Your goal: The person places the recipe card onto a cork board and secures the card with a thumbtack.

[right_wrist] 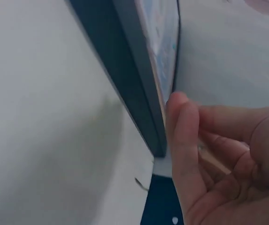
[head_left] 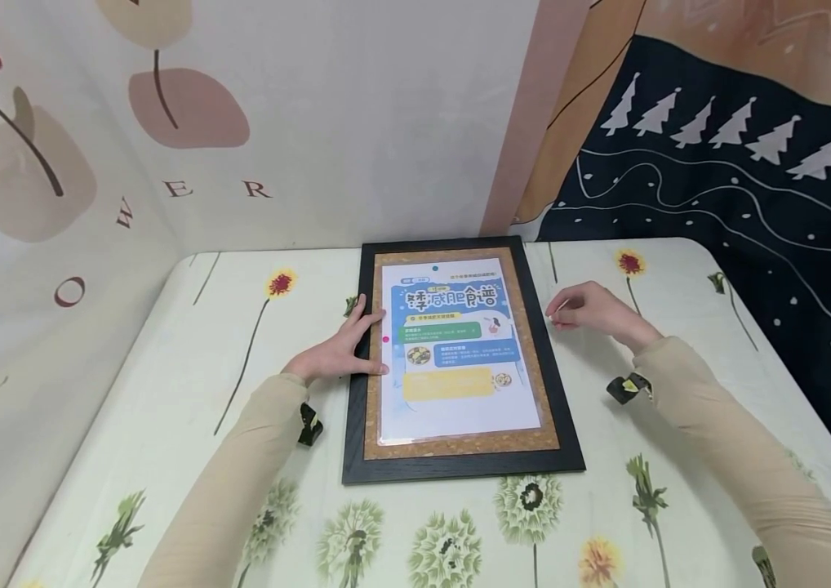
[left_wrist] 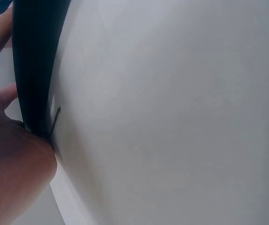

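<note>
A black-framed cork board (head_left: 463, 467) lies flat on the table, with a printed poster (head_left: 452, 412) in Chinese on its cork. A teal push pin (head_left: 435, 268) sits at the poster's top edge, a pink push pin (head_left: 385, 339) at its left edge. My left hand (head_left: 342, 347) rests over the frame's left side, fingers spread, fingertips touching the poster's left edge around the pink pin. Just off the frame's right side, my right hand (head_left: 592, 314) pinches a tiny push pin between thumb and forefinger; its head is hidden by the fingertips (right_wrist: 177, 101).
The table wears a floral cloth (head_left: 276, 474) with dandelion and yellow flower prints. A pale curtain (head_left: 357, 122) hangs behind and to the left, and a dark fabric with white trees (head_left: 680, 180) at the right. Each wrist carries a small black camera strap (head_left: 628, 388).
</note>
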A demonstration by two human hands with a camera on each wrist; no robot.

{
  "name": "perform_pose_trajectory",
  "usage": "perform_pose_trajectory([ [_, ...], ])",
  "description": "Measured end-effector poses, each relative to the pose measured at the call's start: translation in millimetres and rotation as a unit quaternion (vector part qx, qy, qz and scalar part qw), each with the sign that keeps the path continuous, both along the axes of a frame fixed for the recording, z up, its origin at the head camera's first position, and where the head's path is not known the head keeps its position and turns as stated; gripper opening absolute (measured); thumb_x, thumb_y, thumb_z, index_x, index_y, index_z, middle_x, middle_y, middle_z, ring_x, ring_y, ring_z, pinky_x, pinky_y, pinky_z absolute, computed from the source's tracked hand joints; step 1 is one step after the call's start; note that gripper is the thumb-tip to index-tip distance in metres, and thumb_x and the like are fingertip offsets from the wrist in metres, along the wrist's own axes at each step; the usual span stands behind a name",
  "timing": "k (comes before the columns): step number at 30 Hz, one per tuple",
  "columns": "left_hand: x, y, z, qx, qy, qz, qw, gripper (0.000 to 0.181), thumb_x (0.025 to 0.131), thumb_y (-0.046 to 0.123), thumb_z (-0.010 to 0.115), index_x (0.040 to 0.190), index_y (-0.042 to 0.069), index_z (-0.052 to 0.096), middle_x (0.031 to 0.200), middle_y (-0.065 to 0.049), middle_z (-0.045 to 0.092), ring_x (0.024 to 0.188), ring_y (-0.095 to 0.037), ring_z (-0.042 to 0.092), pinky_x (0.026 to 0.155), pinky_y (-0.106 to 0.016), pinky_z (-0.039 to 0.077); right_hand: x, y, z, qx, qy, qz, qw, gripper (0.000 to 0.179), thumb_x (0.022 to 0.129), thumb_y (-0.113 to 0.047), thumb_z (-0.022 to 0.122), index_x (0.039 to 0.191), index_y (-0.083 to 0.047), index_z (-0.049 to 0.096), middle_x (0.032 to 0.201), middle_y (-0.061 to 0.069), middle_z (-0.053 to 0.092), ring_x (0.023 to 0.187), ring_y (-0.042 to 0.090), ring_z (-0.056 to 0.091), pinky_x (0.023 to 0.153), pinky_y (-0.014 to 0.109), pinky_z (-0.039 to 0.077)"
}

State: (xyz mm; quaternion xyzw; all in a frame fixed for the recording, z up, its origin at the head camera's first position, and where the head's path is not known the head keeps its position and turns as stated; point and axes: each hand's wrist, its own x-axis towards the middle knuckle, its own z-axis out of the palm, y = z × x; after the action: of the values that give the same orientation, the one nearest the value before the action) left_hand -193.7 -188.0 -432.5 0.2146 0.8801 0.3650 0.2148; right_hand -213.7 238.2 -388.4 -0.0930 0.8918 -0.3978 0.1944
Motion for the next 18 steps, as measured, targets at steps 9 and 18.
perform_pose_trajectory([
  [9, -1.6, -1.0, -3.1, -0.003, 0.001, 0.002, 1.0000, 0.096, 0.082, 0.033, 0.077, 0.155, 0.011, 0.018, 0.158, -0.010, -0.023, 0.144, -0.035, -0.013, 0.108, -0.064, 0.012, 12.8, -14.4, -9.1, -0.037, -0.005, 0.060, 0.9975, 0.013, 0.094, -0.002, 0.061, 0.102, 0.007, 0.066, 0.093, 0.014, 0.067, 0.080, 0.023, 0.063, 0.072, 0.030, 0.054],
  [18, -0.6, -0.4, -1.1, -0.002, 0.003, -0.003, 1.0000, 0.095, 0.083, 0.032, 0.077, 0.155, 0.010, 0.018, 0.158, -0.011, -0.023, 0.144, -0.034, -0.014, 0.109, -0.062, 0.012, 20.6, -25.8, -13.1, -0.063, -0.005, 0.097, 0.9932, 0.010, 0.092, 0.002, 0.061, 0.097, 0.008, 0.067, 0.087, 0.012, 0.067, 0.075, 0.024, 0.063, 0.065, 0.029, 0.053],
])
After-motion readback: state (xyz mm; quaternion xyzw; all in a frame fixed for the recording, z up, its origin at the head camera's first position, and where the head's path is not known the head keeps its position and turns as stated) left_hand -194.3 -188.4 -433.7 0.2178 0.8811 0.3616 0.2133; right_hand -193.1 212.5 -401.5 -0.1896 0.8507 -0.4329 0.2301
